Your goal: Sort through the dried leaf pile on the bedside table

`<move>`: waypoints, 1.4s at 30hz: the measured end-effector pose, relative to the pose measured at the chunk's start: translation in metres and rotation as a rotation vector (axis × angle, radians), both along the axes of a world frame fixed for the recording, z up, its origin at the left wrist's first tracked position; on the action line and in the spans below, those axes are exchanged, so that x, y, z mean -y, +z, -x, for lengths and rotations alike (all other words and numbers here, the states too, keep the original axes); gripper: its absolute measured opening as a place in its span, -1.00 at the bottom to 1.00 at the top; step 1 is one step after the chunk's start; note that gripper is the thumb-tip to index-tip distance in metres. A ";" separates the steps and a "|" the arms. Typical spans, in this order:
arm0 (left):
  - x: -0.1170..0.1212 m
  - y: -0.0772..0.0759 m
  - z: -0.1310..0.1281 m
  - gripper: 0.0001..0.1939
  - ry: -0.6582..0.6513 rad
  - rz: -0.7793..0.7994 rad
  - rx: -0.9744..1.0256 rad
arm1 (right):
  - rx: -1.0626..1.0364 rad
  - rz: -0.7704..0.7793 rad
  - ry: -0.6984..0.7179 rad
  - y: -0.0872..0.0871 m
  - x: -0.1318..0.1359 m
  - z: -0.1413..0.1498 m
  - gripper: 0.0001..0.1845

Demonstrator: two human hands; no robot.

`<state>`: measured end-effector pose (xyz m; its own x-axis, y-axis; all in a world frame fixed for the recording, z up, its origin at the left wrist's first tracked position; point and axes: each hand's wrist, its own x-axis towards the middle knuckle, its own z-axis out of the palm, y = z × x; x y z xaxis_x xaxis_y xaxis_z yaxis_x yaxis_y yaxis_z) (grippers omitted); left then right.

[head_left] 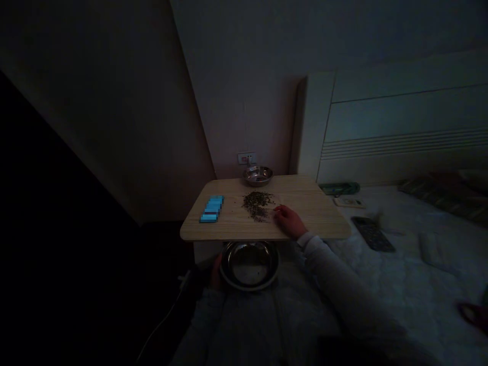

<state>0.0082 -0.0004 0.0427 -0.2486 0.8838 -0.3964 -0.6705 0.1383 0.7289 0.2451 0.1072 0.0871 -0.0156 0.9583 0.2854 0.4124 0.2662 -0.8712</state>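
On a light wooden tabletop (301,189) lies a loose pile of small dark grains or seeds (257,201), thinning toward its near edge. My right hand (288,221) is just right of that pile, its fingers curled together at the tips; whatever they pinch is too small and dim to name. Below the table's front edge is a wide metal bowl (247,287), with a few dark specks inside. My left hand (215,273) grips the bowl's left side, mostly in shadow. A smaller metal bowl (258,176) rests at the table's back edge.
A phone with a lit, blurred-out screen (212,209) lies on the table's left. On the bed at right are a pale remote control (349,203), a dark patterned flat object (372,234) and a green item (339,189). A wall socket (246,158) is behind the table; the room is dim.
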 end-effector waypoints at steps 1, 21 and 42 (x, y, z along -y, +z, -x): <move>0.000 0.001 -0.001 -0.84 0.002 -0.004 -0.003 | -0.005 -0.007 0.007 -0.001 -0.001 0.000 -0.79; 0.003 -0.002 0.003 -0.86 -0.029 -0.004 -0.010 | -0.041 -0.011 -0.009 0.000 0.000 0.000 -0.80; 0.002 -0.006 0.004 -0.86 -0.013 -0.010 -0.046 | -0.043 -0.007 0.023 -0.001 0.000 0.000 -0.78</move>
<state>0.0037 -0.0021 0.0370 -0.2548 0.8911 -0.3756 -0.6341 0.1393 0.7606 0.2447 0.1073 0.0863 -0.0250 0.9558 0.2931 0.3679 0.2814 -0.8863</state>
